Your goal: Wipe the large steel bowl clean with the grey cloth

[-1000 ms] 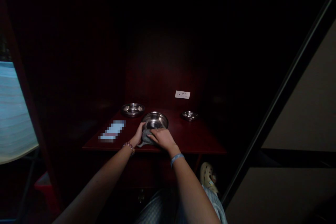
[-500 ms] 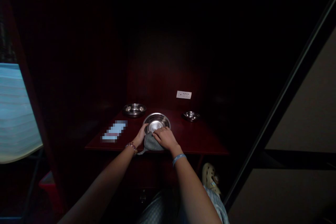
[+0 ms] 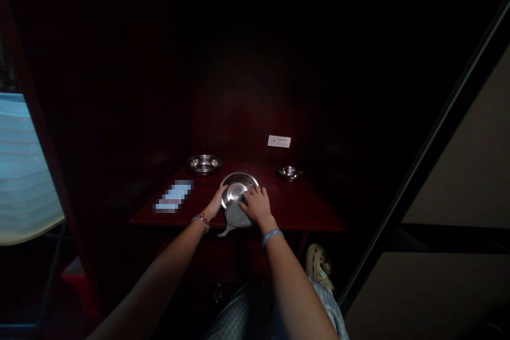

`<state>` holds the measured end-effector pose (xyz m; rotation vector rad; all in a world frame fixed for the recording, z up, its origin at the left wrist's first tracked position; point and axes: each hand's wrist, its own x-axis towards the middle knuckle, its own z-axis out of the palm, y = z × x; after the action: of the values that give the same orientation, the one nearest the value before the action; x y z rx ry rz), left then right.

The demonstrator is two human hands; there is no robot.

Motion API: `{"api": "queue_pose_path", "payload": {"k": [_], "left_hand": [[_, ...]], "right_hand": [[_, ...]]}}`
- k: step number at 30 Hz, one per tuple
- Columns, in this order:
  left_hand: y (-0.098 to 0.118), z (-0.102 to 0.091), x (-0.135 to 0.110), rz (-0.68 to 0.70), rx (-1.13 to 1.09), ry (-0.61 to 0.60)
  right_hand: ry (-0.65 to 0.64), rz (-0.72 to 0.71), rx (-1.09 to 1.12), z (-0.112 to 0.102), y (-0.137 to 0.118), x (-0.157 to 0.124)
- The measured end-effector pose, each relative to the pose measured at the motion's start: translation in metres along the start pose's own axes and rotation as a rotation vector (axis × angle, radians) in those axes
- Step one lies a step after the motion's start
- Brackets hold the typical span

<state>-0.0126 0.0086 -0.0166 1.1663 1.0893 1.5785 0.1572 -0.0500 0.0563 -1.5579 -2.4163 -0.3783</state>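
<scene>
A steel bowl (image 3: 235, 187) is tilted toward me on the dark red table (image 3: 295, 212). My left hand (image 3: 217, 203) grips its left rim. My right hand (image 3: 257, 204) presses a grey cloth (image 3: 234, 218) against the bowl's near side, fingers curled over the cloth. The cloth's tail hangs over the table's front edge.
A second steel bowl (image 3: 204, 163) stands at the back left and a small steel bowl (image 3: 290, 172) at the back right. A blurred flat object (image 3: 174, 196) lies left of the hands. A white socket plate (image 3: 279, 141) is on the back wall. A shoe (image 3: 317, 264) shows below.
The bowl has tipped more upright toward me. My right hand has slid with the cloth from the bowl's near edge up onto its right side.
</scene>
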Motion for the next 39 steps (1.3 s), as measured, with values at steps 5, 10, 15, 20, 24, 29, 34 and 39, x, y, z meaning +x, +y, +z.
{"api": "queue_pose_path", "payload": {"k": [5,10,15,20,24,29,34,39], "left_hand": [[0.010,0.003,-0.001,-0.077,-0.006,0.030],[0.019,0.009,-0.006,-0.085,-0.062,0.022],[0.028,0.011,-0.014,-0.073,-0.030,0.018],[0.032,0.011,-0.017,-0.068,-0.010,-0.038],[0.028,0.010,-0.015,-0.058,0.005,-0.007],[0.025,0.011,-0.012,-0.072,-0.018,0.012],[0.024,0.010,-0.012,-0.051,-0.016,-0.026],[0.020,0.007,-0.011,-0.043,0.006,-0.017]], "right_hand": [[-0.032,0.008,-0.007,0.000,0.002,0.001],[-0.008,0.044,-0.008,-0.002,0.007,-0.001],[0.009,0.162,0.006,-0.003,0.006,-0.002],[0.002,0.295,0.062,-0.004,0.008,-0.002],[0.043,0.474,0.143,-0.006,0.013,-0.004],[-0.010,0.637,0.292,-0.007,0.024,-0.006],[-0.061,0.664,0.374,-0.012,0.034,-0.004],[0.108,0.763,0.541,-0.021,0.041,-0.004]]}}
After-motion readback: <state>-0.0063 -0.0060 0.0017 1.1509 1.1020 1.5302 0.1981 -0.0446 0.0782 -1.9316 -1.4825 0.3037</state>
